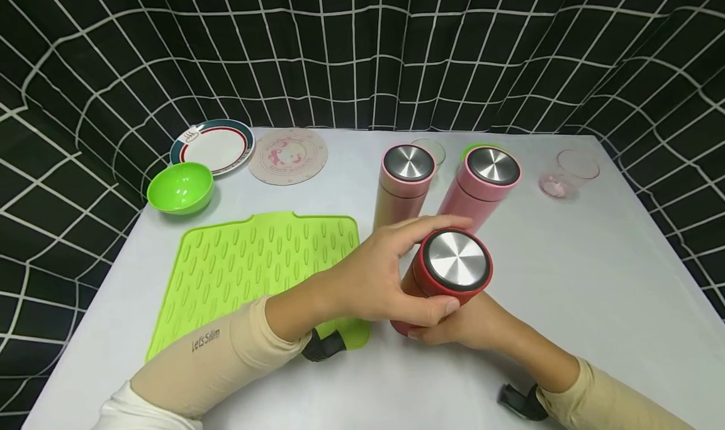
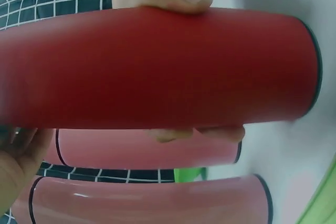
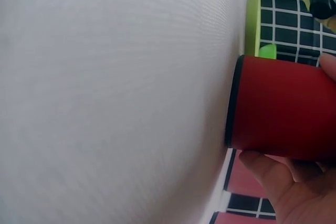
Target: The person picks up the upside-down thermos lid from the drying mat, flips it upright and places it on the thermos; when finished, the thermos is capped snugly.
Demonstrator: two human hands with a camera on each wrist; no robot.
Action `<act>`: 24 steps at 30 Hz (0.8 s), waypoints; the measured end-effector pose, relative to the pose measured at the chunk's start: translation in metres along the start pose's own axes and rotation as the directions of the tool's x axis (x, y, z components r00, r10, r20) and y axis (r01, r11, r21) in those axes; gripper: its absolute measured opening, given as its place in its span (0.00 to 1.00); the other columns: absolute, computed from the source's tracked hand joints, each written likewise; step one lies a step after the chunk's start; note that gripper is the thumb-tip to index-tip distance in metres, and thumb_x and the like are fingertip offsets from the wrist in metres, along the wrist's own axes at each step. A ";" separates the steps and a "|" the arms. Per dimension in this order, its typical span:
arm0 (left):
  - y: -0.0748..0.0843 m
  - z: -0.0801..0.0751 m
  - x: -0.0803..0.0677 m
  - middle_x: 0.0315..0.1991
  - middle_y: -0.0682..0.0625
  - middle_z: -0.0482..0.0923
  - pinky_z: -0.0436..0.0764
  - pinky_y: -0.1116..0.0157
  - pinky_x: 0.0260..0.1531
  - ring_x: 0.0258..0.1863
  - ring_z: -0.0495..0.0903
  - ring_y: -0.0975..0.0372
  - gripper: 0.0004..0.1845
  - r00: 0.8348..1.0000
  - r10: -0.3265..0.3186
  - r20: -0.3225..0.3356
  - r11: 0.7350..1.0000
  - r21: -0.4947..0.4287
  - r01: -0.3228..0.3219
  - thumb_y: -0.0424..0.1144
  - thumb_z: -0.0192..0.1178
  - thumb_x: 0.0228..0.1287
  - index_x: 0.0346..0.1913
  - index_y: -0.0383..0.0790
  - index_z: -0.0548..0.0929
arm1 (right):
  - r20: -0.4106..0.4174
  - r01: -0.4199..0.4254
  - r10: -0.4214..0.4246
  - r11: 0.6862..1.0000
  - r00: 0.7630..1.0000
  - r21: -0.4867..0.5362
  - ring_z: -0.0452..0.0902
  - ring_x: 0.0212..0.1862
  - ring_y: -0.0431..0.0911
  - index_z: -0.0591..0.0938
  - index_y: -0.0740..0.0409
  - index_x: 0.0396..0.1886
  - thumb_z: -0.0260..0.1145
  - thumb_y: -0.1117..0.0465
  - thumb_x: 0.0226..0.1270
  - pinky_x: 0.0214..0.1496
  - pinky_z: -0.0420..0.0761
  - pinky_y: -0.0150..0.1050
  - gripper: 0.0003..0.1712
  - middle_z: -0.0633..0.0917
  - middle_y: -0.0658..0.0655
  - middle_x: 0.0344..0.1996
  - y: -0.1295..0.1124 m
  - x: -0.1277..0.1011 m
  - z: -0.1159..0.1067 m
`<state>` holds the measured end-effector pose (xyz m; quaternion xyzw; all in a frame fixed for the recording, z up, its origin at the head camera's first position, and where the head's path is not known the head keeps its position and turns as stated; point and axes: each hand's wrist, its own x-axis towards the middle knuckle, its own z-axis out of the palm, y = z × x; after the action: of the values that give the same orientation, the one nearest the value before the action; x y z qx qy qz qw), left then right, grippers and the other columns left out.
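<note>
Both hands grip a red thermos with a silver-topped lid. The left hand wraps round its upper part near the lid, thumb toward me. Lower down, the right hand curls round the body; most of its fingers are hidden in the head view. In the right wrist view the dark base of the red thermos is close to the white tabletop; whether it touches I cannot tell. Just behind stand a pale pink thermos and a deeper pink thermos, both upright.
A green ridged mat lies to the left. Beyond it are a green bowl, a rimmed plate and a round patterned mat. A clear glass stands back right; another glass and something green are partly hidden behind the thermoses.
</note>
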<state>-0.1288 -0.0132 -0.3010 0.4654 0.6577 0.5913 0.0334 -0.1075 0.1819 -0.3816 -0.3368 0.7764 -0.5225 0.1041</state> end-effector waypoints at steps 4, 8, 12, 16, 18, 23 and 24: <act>0.002 0.003 -0.001 0.55 0.53 0.71 0.73 0.67 0.56 0.55 0.71 0.68 0.42 0.997 -0.025 -0.070 0.995 0.098 0.032 0.40 0.78 0.43 0.62 0.39 0.68 | -0.009 -0.046 0.046 0.999 0.999 -0.012 0.79 0.36 0.42 0.78 0.45 0.41 0.82 0.68 0.42 0.39 0.80 0.37 0.28 0.83 0.45 0.35 0.003 -0.005 -0.001; 0.003 0.001 -0.001 0.50 0.56 0.75 0.75 0.68 0.51 0.50 0.73 0.70 0.36 0.996 0.001 -0.090 0.993 0.120 0.010 0.40 0.77 0.43 0.59 0.40 0.73 | -0.001 -0.016 0.016 1.000 1.000 -0.011 0.79 0.36 0.43 0.78 0.45 0.43 0.82 0.67 0.43 0.39 0.80 0.37 0.29 0.82 0.46 0.36 0.011 -0.005 -0.001; 0.003 -0.001 -0.002 0.53 0.53 0.76 0.73 0.66 0.56 0.54 0.72 0.68 0.40 0.999 0.028 -0.043 0.998 0.066 -0.025 0.38 0.76 0.43 0.62 0.38 0.72 | 0.000 0.031 -0.031 0.997 1.000 -0.067 0.78 0.34 0.42 0.79 0.46 0.41 0.81 0.65 0.44 0.38 0.79 0.38 0.26 0.82 0.44 0.34 0.014 -0.006 -0.001; 0.002 0.002 0.000 0.53 0.55 0.72 0.73 0.68 0.56 0.54 0.70 0.69 0.43 0.997 0.014 -0.070 0.992 0.122 -0.005 0.43 0.81 0.38 0.61 0.40 0.71 | -0.013 -0.045 0.044 0.995 0.999 -0.092 0.78 0.37 0.41 0.79 0.46 0.44 0.82 0.61 0.45 0.40 0.79 0.37 0.26 0.82 0.43 0.36 0.011 -0.009 -0.002; 0.001 0.003 0.001 0.50 0.55 0.74 0.74 0.68 0.54 0.51 0.72 0.70 0.39 0.997 0.018 -0.075 0.994 0.106 -0.010 0.40 0.79 0.41 0.59 0.39 0.72 | -0.012 -0.073 0.073 0.993 0.997 -0.091 0.78 0.36 0.41 0.78 0.46 0.43 0.82 0.61 0.44 0.39 0.80 0.37 0.27 0.82 0.43 0.36 0.010 -0.007 -0.002; 0.001 0.002 0.000 0.54 0.52 0.73 0.72 0.66 0.58 0.54 0.71 0.69 0.43 0.999 0.008 -0.031 0.998 0.064 -0.006 0.38 0.76 0.43 0.64 0.37 0.67 | 0.004 -0.033 0.034 0.992 0.999 -0.120 0.78 0.35 0.41 0.79 0.46 0.40 0.81 0.64 0.44 0.38 0.80 0.37 0.24 0.82 0.43 0.33 0.010 -0.005 -0.003; 0.001 0.002 0.000 0.55 0.52 0.71 0.71 0.67 0.58 0.55 0.70 0.69 0.44 0.999 -0.010 -0.031 0.996 0.083 0.012 0.39 0.77 0.43 0.64 0.37 0.66 | 0.002 -0.036 0.037 0.995 0.999 -0.097 0.78 0.36 0.41 0.79 0.47 0.42 0.81 0.64 0.45 0.39 0.80 0.38 0.25 0.82 0.43 0.35 0.010 -0.006 -0.004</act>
<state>-0.1269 -0.0121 -0.3007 0.4537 0.6847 0.5703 0.0070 -0.1085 0.1907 -0.3898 -0.3283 0.8067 -0.4813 0.0986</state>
